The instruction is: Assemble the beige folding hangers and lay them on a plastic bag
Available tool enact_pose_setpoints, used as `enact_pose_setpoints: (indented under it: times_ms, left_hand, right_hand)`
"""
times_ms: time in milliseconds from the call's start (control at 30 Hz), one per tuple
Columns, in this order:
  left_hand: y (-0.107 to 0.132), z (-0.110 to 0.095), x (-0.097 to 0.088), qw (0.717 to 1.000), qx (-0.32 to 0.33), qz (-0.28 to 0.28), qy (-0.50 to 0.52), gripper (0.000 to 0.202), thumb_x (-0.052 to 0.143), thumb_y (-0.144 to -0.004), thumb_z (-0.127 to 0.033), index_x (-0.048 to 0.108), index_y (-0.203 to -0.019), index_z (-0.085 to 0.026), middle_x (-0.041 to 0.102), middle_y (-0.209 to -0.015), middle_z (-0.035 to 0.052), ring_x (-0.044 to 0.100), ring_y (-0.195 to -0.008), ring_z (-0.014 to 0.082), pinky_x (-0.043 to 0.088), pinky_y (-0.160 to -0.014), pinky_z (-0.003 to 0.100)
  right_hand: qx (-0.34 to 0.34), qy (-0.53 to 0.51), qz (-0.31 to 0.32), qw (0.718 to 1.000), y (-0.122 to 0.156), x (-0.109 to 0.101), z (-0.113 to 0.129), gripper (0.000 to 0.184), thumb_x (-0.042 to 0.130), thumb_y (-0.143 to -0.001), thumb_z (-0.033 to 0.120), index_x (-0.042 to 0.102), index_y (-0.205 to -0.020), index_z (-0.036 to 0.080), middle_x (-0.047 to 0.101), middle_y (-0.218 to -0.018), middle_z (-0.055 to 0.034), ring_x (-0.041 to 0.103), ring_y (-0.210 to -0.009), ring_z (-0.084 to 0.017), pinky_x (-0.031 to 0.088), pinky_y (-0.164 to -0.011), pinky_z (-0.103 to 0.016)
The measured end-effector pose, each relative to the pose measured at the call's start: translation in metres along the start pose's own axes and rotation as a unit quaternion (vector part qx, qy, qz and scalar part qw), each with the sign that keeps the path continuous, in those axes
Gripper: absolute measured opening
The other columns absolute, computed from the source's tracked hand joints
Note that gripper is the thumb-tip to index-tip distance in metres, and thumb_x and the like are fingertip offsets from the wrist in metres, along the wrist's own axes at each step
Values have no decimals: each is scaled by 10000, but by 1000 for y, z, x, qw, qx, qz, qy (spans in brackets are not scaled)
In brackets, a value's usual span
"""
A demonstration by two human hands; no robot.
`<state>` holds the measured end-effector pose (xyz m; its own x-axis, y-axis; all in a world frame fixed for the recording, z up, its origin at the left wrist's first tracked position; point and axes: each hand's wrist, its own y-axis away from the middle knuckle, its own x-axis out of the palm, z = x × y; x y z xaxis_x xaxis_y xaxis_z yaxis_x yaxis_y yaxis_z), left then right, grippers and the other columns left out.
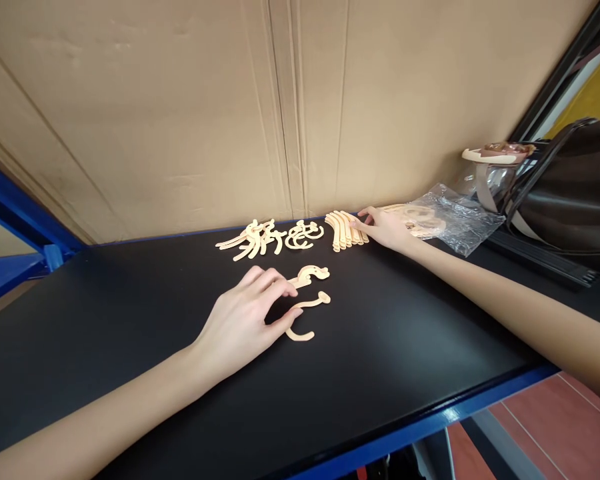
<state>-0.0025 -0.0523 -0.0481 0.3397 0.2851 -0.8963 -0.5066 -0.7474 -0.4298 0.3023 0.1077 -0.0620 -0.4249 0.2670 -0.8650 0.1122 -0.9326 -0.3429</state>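
My left hand [253, 310] is low over the black tabletop, thumb and index finger apart at the left ends of some pale wooden pieces. By its fingertips lie an animal-head-shaped piece [310, 273], a wavy piece with a rounded end [317, 302] and a hook-shaped piece [303, 337]; the hand partly covers them. Farther back, my right hand [383, 227] is at the right end of a row of curved wooden strips [344, 230]. Its thumb and index finger close around the strips at that end; how many they hold is hidden.
Behind are a loose pile of wooden pieces [255, 239] and several curved ones [303, 235]. Right of the right hand lies a clear plastic bag [450, 217] with wooden pieces, near a dark brown bag [570, 193]. Cardboard [180, 120] walls the back; a blue edge [420, 427] runs along the front.
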Motion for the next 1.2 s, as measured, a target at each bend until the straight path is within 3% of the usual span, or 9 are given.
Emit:
enact_pose_setpoints:
  times_ms: [133,300,433,600,767,867,933,1067,1200]
  left_hand:
    - [0,5,2,999,30,-11,31,292,459,-963,-451,630,-1096,-255,637,-1129,30,546,-1044,214,485,-845,330]
    - [2,4,0,998,27,10,54,279,405,-994,-400,616,-1089,-244,628,-1144,31,529,-1073,213,472,-892,340]
    - [3,4,0,998,31,8,55,277,400,-996,-393,609,-1079,-232,624,-1139,39,527,-1063,214,467,-899,346]
    - [2,5,1,998,30,12,58,276,395,-999,-380,609,-1094,-234,620,-1157,36,527,-1081,211,458,-917,348]
    - [3,7,2,998,22,10,51,297,377,-1003,-365,613,-1117,-225,625,-1159,43,535,-1090,216,446,-927,364]
    - [4,7,1,997,34,31,58,314,371,-987,-299,583,-1209,-232,597,-1247,46,515,-1158,224,435,-962,382]
    - [4,6,0,995,56,52,64,350,395,-956,-254,557,-1265,-232,566,-1313,48,492,-1203,228,428,-982,391]
    - [5,3,-1,991,68,93,70,364,411,-948,-257,577,-1270,-220,552,-1351,54,498,-1210,226,437,-991,391]
    - [5,3,1,990,50,109,77,353,405,-972,-279,588,-1268,-225,546,-1367,45,504,-1217,219,437,-1015,385]
  right_hand:
    - [-39,-13,-10,999,5,3,-4,424,313,-990,409,673,-1060,195,678,-1006,-85,593,-1027,-222,428,-886,-336]
    - [-73,-23,-15,997,6,6,-4,449,306,-995,374,712,-945,187,645,-1035,-102,573,-1077,-221,405,-976,-349]
    - [-76,-23,-22,997,6,9,-5,397,336,-984,334,686,-1092,182,634,-1076,-109,570,-1088,-221,421,-980,-359]
    - [-50,-8,-18,999,6,10,-7,359,501,-904,349,661,-1155,147,636,-1102,-131,606,-1003,-232,472,-906,-358]
    - [-21,23,-24,999,6,6,-5,344,470,-910,342,677,-1114,158,657,-1098,-117,622,-960,-221,463,-875,-336]
    - [4,52,-25,998,7,1,-2,389,513,-880,445,689,-1068,153,667,-1104,-124,631,-936,-242,459,-790,-325]
    - [18,70,-13,997,9,-2,1,379,559,-837,483,707,-989,168,701,-1006,-99,641,-868,-239,441,-698,-301]
    - [58,114,10,992,14,-11,7,254,561,-806,370,697,-717,174,676,-678,-68,618,-668,-220,355,-560,-287]
    - [96,138,-5,986,16,-26,13,205,565,-748,309,668,-635,171,640,-600,-82,592,-601,-228,318,-532,-300]
